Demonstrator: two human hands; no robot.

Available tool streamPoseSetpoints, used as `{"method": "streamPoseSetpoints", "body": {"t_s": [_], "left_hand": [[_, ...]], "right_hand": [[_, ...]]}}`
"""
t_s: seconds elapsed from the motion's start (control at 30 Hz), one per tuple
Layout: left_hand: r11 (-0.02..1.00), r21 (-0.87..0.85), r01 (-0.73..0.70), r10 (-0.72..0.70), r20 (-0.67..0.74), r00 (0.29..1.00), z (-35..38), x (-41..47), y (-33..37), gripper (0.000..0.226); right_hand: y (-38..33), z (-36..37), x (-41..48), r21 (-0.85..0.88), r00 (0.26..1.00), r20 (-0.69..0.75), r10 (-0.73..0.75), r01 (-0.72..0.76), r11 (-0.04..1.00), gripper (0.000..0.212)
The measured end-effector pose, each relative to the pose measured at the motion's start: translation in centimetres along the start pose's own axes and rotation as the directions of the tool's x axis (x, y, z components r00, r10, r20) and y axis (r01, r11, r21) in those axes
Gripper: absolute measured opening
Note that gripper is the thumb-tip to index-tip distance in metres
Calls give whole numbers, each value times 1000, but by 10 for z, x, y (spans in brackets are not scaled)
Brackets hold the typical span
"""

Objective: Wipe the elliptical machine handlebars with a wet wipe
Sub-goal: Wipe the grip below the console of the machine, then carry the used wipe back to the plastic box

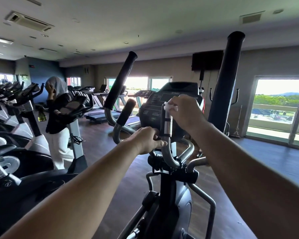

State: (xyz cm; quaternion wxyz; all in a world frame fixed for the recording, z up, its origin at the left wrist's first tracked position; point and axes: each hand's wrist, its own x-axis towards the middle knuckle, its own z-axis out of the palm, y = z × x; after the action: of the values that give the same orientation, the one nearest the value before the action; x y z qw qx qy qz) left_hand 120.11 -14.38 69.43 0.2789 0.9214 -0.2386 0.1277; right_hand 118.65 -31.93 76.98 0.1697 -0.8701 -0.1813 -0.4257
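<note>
The elliptical machine stands right in front of me, its dark console (pixel 171 102) facing me. A short fixed handlebar (pixel 166 125) with a silver sensor grip rises at the centre. My right hand (pixel 185 112) presses a crumpled white wet wipe (pixel 170 107) against the top of that grip. My left hand (pixel 145 140) clasps the grey tube just below the grip. Two long black foam handlebars lean upward, one on the left (pixel 119 81) and one on the right (pixel 226 83). A second short grip (pixel 126 112) sits left of centre.
A row of exercise bikes (pixel 21 128) lines the left side, with a person (pixel 59 118) standing among them. Treadmills (pixel 97 99) stand at the back. Large windows (pixel 280 107) are on the right wall, above open wooden floor (pixel 273 157).
</note>
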Motion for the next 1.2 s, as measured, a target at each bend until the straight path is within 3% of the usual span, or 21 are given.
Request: {"method": "streamPoseSetpoints", "body": {"t_s": [0.07, 0.2, 0.33, 0.53, 0.7, 0.87, 1.07, 1.2], "left_hand": [[1000, 3, 5, -5, 4, 1000, 1, 0, -3, 20], [997, 72, 13, -14, 14, 1000, 6, -3, -6, 44], [987, 152, 53, -57, 24, 998, 1, -10, -9, 55], [963, 215, 160, -163, -7, 987, -21, -39, -14, 52], [884, 292, 366, -347, -117, 931, -34, -101, -26, 60], [748, 248, 616, -573, -227, 787, -40, -203, -19, 49], [501, 143, 854, -777, -360, 516, -37, -363, 33, 58], [307, 64, 949, -840, -451, 302, -36, -480, 92, 58]], "right_hand": [[3, 2, -1, -70, 999, 31, -26, 28, 997, 18], [0, 9, -45, -84, 988, 147, -57, 70, 994, 21], [-9, 5, -56, 108, 993, 120, 13, -27, 994, 19], [-39, 12, -40, 305, 994, 98, 50, -77, 949, 32], [-65, 43, -50, 526, 981, 186, 47, -140, 839, 32], [-114, 75, -84, 700, 933, 347, -94, -191, 688, 38], [-220, 49, -160, 813, 834, 423, -354, -176, 556, 24], [-304, -4, -237, 908, 734, 382, -561, -187, 374, 23]]}}
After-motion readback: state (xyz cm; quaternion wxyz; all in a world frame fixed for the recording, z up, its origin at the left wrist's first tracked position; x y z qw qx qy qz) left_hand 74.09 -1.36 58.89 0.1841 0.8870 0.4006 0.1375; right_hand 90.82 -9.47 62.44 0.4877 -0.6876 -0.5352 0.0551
